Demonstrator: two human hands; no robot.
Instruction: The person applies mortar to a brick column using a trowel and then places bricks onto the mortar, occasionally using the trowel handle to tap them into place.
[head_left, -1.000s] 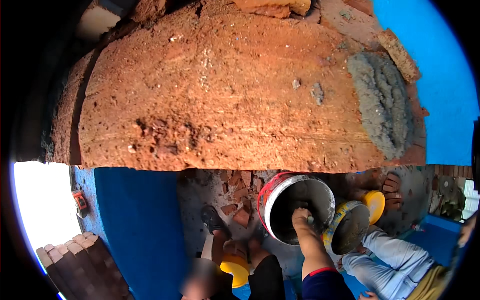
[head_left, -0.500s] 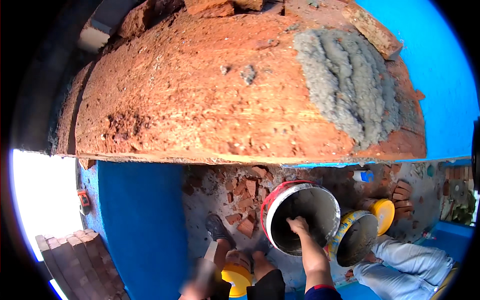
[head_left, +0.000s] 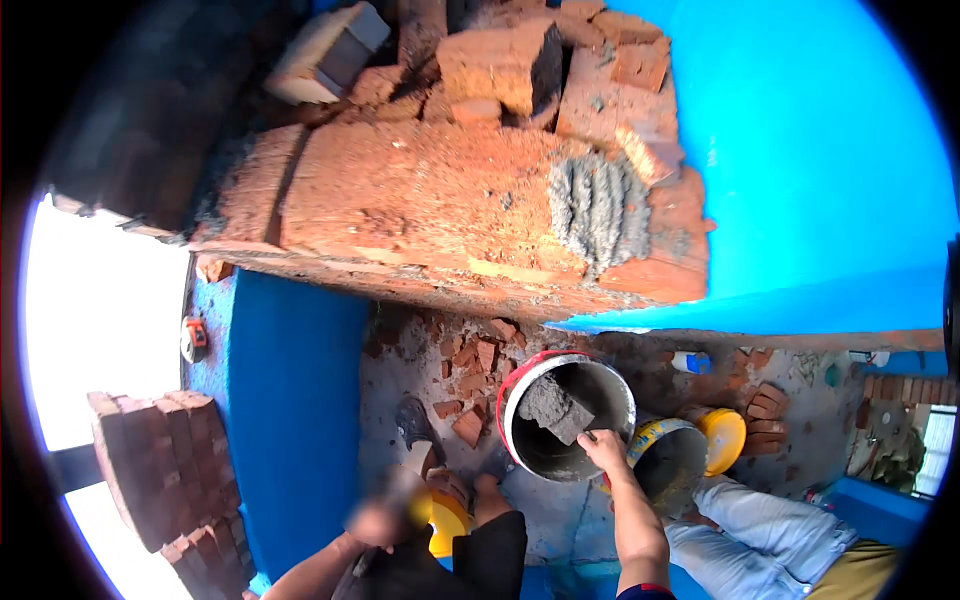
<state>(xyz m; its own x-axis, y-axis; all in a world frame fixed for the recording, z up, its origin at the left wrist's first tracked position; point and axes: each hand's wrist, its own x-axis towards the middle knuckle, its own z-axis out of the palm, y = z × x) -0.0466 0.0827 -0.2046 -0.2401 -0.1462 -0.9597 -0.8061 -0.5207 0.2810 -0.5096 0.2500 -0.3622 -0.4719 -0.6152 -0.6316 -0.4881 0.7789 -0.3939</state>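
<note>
Over the bucket's mouth, my right hand closes round the handle of a trowel. Grey mortar is heaped on the trowel's blade. The bucket has a whitish rim, a red outer edge and mortar smeared inside. At lower left, my left hand is smeared by motion and seems wrapped round a blurred greyish object whose kind I cannot make out. Ahead of me, a ridged patch of mortar lies on top of the orange brick wall, towards its right end.
A second mortar-stained bucket and a yellow-lidded bucket stand to the right, beside another person's jeans. Broken bricks litter the floor. Loose bricks lie atop the wall. A tape measure rests on the blue ledge.
My right hand has drawn back from inside the bucket, and the mortar-loaded trowel now shows. My left hand has shifted up slightly. The view has swung, showing more of the wall's far side.
</note>
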